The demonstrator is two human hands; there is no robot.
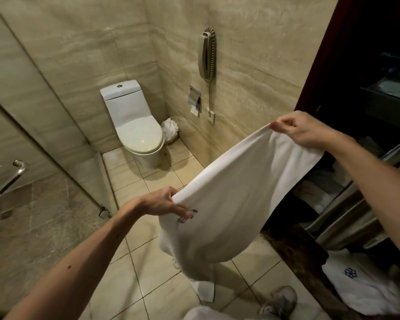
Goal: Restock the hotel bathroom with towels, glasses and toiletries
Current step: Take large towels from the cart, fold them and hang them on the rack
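The left hand (pixel 164 202) pinched the lower corner of a white towel (pixel 236 199); the cloth sagged above the tiled floor (pixel 134 269), and the right hand (pixel 303 128) gripped its upper corner by the doorway.

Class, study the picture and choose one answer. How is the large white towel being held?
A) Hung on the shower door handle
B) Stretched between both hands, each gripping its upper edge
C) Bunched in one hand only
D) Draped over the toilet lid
B: the left hand and the right hand each pinch the upper edge of the white towel, which hangs spread between them.
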